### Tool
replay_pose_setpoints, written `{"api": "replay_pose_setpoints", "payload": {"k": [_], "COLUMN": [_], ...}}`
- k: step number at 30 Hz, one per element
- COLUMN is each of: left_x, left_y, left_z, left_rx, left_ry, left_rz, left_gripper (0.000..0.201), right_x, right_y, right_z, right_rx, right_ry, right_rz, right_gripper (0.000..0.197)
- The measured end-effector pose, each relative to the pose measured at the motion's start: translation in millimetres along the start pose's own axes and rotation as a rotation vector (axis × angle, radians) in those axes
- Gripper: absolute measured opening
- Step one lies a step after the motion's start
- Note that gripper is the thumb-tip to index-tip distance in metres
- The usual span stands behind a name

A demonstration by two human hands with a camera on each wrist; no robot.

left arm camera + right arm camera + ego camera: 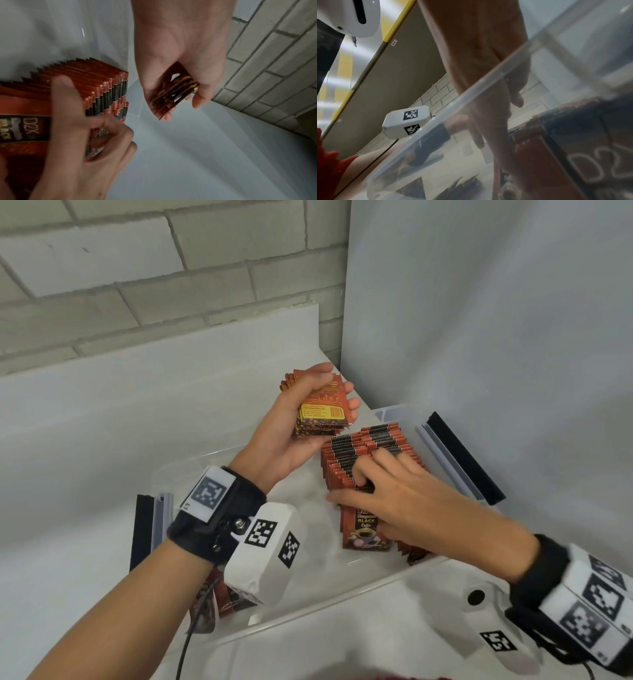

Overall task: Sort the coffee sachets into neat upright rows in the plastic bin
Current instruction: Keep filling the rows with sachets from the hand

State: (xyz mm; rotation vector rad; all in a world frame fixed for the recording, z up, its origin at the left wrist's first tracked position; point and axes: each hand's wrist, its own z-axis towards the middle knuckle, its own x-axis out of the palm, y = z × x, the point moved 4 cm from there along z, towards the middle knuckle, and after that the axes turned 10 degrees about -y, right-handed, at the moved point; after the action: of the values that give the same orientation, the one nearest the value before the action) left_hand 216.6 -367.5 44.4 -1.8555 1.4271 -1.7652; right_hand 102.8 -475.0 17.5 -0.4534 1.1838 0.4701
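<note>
A long upright row (370,453) is already packed at the right of the bin (329,594). A small stack (320,410) is gripped in the left hand (301,419) above it, waiting to be added, while the row is steadied by the right hand (394,491), fingers spread and pressing. Loose sachets (236,597), seen only from the head, probably remain at the bin's near left. The stack's fanned edges are shown only at the left wrist.

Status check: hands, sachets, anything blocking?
Left hand grips loose sachets. Right hand steadies upright row in bin. Nothing blocking.
</note>
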Motion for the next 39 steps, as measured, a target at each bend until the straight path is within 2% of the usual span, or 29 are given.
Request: {"api": "replay_pose_setpoints", "payload": {"k": [2, 4, 8, 12, 15, 17, 19, 22, 25, 28, 30, 33, 37, 39], "left_x": [-0.6, -1.0, -0.9, -1.2, -2.1, -0.6, -0.1, 0.0, 2.2, 4.9, 6.5, 6.3, 7.4, 6.7], "left_y": [-0.3, -0.3, -0.5, -0.1, 0.8, 1.7, 3.1, 4.5, 4.3, 5.4, 7.4, 10.8, 12.2, 11.2], "left_z": [0.1, 0.1, -0.5, -0.4, 1.3, 1.1, 0.9, -0.5, -3.2, -5.8, -6.6, -5.9, -8.1, -8.8], "left_rx": [0.002, 0.002, 0.005, 0.006, -0.002, -0.008, -0.015, -0.021, -0.024, -0.016, -0.028, -0.047, -0.07, -0.092], "left_ry": [-0.006, -0.01, -0.018, -0.017, -0.014, 0.002, 0.01, 0.026, 0.073, 0.132, 0.166, 0.176, 0.172, 0.136], "left_rz": [0.004, 0.008, 0.022, 0.038, 0.031, 0.018, 0.025, 0.069, 0.151, 0.234, 0.249, 0.265, 0.268, 0.267], "left_gripper": [0.018, 0.019, 0.021, 0.018, 0.017, 0.018, 0.019, 0.026, 0.032, 0.038, 0.042, 0.042, 0.026, 0.04], "right_x": [3.9, 6.9, 7.1, 4.8, 0.6, -4.0, -10.8, -23.3, -34.7, -37.7, -33.9, -30.0, -28.3, -32.2], "right_y": [2.5, 5.1, 6.2, 5.3, 2.5, -3.0, -13.1, -34.5, -50.0, -51.4, -47.7, -45.2, -44.5, -46.2], "right_z": [0.5, 1.5, 4.5, 3.1, 0.9, -0.8, -2.3, -4.0, -3.8, -1.6, 1.0, 4.6, 5.1, 3.5], "right_rx": [-0.048, -0.075, -0.103, -0.107, -0.062, -0.015, 0.068, 0.324, 0.656, 0.885, 0.945, 0.983, 0.987, 0.971], "right_ry": [0.05, 0.075, 0.057, 0.016, 0.014, 0.032, 0.048, 0.039, -0.145, -0.274, -0.283, -0.306, -0.313, -0.37], "right_rz": [-0.04, -0.087, -0.122, -0.097, 0.021, 0.106, 0.197, 0.354, 0.629, 0.978, 1.132, 1.258, 1.295, 1.282], "right_gripper": [0.073, 0.065, 0.052, 0.062, 0.074, 0.073, 0.059, 0.033, 0.016, 0.028, 0.036, 0.035, 0.029, 0.026]}}
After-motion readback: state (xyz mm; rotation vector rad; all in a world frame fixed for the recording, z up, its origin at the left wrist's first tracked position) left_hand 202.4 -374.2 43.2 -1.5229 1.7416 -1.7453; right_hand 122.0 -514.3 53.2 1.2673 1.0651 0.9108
